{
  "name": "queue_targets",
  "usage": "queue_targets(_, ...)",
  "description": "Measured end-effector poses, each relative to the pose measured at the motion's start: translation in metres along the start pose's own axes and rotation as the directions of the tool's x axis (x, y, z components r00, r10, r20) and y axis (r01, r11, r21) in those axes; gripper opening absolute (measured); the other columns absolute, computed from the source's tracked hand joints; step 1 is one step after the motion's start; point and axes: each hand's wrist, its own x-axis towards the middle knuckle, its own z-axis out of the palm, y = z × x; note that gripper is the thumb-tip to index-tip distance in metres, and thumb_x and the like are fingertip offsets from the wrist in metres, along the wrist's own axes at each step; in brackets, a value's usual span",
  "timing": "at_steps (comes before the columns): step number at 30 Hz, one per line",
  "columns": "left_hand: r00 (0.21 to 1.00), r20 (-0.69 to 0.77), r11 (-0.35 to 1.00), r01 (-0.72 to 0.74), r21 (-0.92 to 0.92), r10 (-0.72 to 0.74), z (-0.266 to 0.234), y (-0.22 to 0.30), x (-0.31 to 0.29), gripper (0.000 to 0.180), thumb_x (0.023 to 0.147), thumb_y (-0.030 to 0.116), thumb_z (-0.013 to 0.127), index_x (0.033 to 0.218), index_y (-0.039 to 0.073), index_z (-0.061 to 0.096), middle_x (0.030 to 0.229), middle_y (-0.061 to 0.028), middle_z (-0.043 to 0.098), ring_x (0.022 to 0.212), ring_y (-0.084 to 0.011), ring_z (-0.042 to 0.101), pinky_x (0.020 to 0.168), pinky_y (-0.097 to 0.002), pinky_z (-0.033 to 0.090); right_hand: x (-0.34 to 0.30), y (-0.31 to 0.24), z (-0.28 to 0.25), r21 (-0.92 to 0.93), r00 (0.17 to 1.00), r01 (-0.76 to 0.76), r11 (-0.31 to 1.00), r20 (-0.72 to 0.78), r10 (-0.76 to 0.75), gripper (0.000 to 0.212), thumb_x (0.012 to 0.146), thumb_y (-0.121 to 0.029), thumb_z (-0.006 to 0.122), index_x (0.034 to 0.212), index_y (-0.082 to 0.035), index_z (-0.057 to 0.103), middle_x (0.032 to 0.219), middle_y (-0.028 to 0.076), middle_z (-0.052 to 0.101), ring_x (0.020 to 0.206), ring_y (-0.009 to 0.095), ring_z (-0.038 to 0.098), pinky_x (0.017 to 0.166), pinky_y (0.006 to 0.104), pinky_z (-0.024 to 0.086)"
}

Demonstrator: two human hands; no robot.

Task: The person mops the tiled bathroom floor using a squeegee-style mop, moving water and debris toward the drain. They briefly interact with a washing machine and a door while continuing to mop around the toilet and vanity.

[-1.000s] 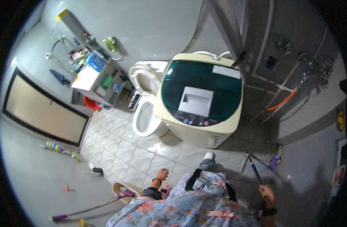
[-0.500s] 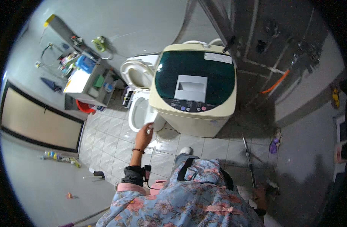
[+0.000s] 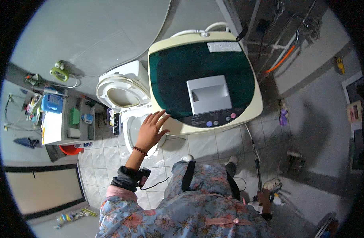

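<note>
My left hand (image 3: 151, 130) is open, palm down with fingers spread, beside the front left corner of a cream washing machine (image 3: 213, 129). I cannot tell whether the fingertips touch its edge. The washing machine's dark green lid (image 3: 170, 79) is down. Partly behind my left hand is the white toilet bowl (image 3: 130, 133), with its lid (image 3: 122, 95) raised. In shadow at the lower right, my right hand (image 3: 264, 200) appears closed around a long thin pole (image 3: 258, 168), black nearer the hand and metallic farther off. The pole's far end meets the area beside the washing machine.
A white shelf unit (image 3: 79, 133) with a blue box (image 3: 52, 103) stands at left, a red basin (image 3: 71, 150) below it. A green frog-shaped holder (image 3: 61, 73) hangs on the wall. An orange hose (image 3: 283, 59) hangs at right. A cable (image 3: 156, 184) trails from my left wrist.
My left hand has gone from bent fingers over the toilet bowl's front to spread fingers by the washing machine's corner. My view has moved closer to the machine.
</note>
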Motion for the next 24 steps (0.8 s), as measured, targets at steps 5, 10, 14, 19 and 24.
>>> queue_targets(5, 0.986, 0.07, 0.986, -0.144, -0.081, 0.15, 0.012, -0.039, 0.01, 0.052, 0.072, 0.03, 0.062, 0.118, 0.014, 0.046, 0.127, -0.0057, 0.04, 0.116, -0.0238, 0.039, 0.099, -0.0389, 0.029, -0.06, 0.007, 0.076, 0.005, 0.924, -0.351, 0.936, -0.16, 0.348, 0.011, 0.077, -0.01, 0.056, 0.07, -0.002, 0.052, 0.054, 0.007, 0.05, 0.039, 0.016, 0.047, 0.036, 0.0311, 0.041)
queue_targets(10, 0.978, -0.019, 0.97, -0.209, -0.127, 0.209, 0.009, -0.051, -0.003, 0.055, 0.071, 0.029, 0.063, 0.12, 0.013, 0.044, 0.127, -0.0073, 0.04, 0.114, -0.0246, 0.041, 0.098, -0.0382, 0.031, -0.099, 0.002, 0.132, 0.062, 0.923, -0.362, 0.93, -0.117, 0.367, 0.014, 0.079, -0.015, 0.054, 0.072, -0.003, 0.052, 0.058, 0.007, 0.05, 0.043, 0.016, 0.047, 0.039, 0.0306, 0.041)
queue_targets(14, 0.997, -0.055, 0.966, -0.064, -0.251, 0.052, 0.003, -0.065, -0.057, 0.05, 0.075, 0.018, 0.061, 0.121, 0.012, 0.042, 0.123, -0.0091, 0.045, 0.106, -0.0281, 0.047, 0.091, -0.0379, 0.038, -0.105, 0.008, 0.171, 0.103, 0.94, -0.335, 0.937, -0.029, 0.34, 0.017, 0.082, -0.018, 0.051, 0.074, -0.003, 0.051, 0.061, 0.008, 0.051, 0.046, 0.016, 0.047, 0.041, 0.0303, 0.04)
queue_targets(19, 0.974, 0.085, 0.935, 0.225, -0.276, -0.209, -0.001, -0.075, -0.166, 0.048, 0.077, 0.007, 0.054, 0.122, 0.01, 0.041, 0.117, -0.0137, 0.049, 0.102, -0.0316, 0.05, 0.085, -0.0378, 0.041, -0.102, 0.027, 0.212, 0.231, 0.955, -0.29, 0.929, 0.127, 0.267, 0.021, 0.084, -0.022, 0.048, 0.075, -0.004, 0.051, 0.065, 0.009, 0.051, 0.05, 0.017, 0.046, 0.044, 0.0298, 0.039)
queue_targets(24, 0.883, 0.267, 0.882, 0.438, -0.173, -0.386, 0.006, -0.084, -0.282, 0.051, 0.078, 0.008, 0.053, 0.125, 0.01, 0.035, 0.114, -0.0166, 0.05, 0.099, -0.0335, 0.052, 0.078, -0.0389, 0.045, -0.112, 0.009, 0.229, 0.496, 0.903, -0.428, 0.756, 0.276, 0.33, 0.023, 0.087, -0.024, 0.044, 0.076, -0.005, 0.05, 0.062, 0.008, 0.051, 0.046, 0.017, 0.043, 0.042, 0.029, 0.037)
